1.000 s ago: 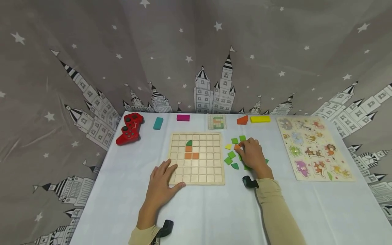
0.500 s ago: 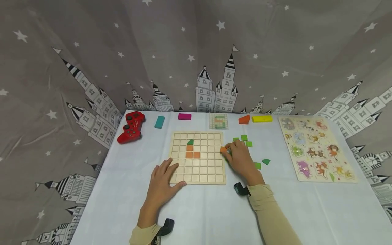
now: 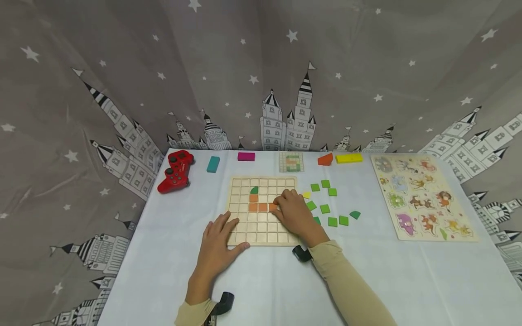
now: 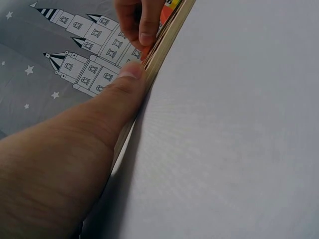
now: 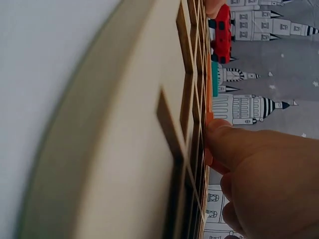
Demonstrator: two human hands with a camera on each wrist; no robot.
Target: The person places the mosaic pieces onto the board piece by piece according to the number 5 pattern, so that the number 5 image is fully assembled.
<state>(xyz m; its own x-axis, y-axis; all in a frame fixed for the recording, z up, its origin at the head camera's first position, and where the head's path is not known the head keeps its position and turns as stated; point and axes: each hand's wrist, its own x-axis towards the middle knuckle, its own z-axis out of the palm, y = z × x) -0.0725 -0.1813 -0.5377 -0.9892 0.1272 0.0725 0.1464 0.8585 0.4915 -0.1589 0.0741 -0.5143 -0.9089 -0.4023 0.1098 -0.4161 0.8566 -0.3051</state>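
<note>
A wooden grid board (image 3: 261,228) lies on the white table. On it sit a green quarter-circle tile (image 3: 254,190), an orange tile (image 3: 253,198) below that, and more orange tiles in the row beneath. My right hand (image 3: 297,215) pinches an orange square tile (image 3: 273,207) at the right end of that row; the right wrist view shows thumb and fingers on this orange tile (image 5: 209,154), low at the grid. My left hand (image 3: 220,242) rests with spread fingers on the board's lower left corner, its thumb (image 4: 130,72) along the near edge.
Several green square tiles (image 3: 325,208), a yellow piece (image 3: 306,195) and a green quarter-circle (image 3: 355,215) lie right of the board. Behind it are a pattern card (image 3: 291,162) and coloured blocks (image 3: 246,156). A red game controller (image 3: 176,172) lies left, an animal puzzle (image 3: 424,199) right.
My right hand has picked an orange tile from the loose pieces and carried it left onto the board, beside the other orange tiles. The left hand has stayed in place.
</note>
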